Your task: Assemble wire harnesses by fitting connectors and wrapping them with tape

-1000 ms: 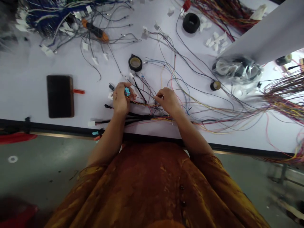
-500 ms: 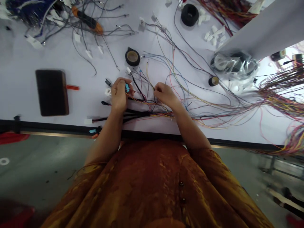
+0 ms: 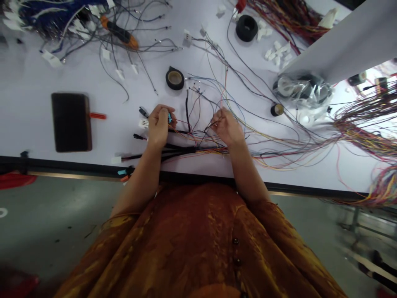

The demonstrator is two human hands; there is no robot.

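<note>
My left hand (image 3: 159, 124) is closed around a small light-blue connector (image 3: 169, 117), most of it hidden by the fingers; thin red and orange wires run from it to the right. My right hand (image 3: 228, 126) pinches a thin dark wire (image 3: 213, 123) between thumb and fingers. Between the hands lies a wiring harness with black-taped branches (image 3: 181, 149), its loose coloured wires (image 3: 273, 142) stretching off to the right. Left of my left hand rest a white connector (image 3: 144, 123) and a black connector (image 3: 143, 111).
A roll of black tape (image 3: 175, 78) lies beyond the hands, another roll (image 3: 247, 28) farther back. At left are a dark rectangular device (image 3: 70, 122) and an orange-handled tool (image 3: 119, 33) among grey wires. A grey post (image 3: 335, 41) rises at right, beside bagged rolls (image 3: 302, 91).
My right hand has moved a little right and its fingers have turned upward, with a dark wire in them. A white-ended black branch between the hands has shifted. My left hand keeps the connector.
</note>
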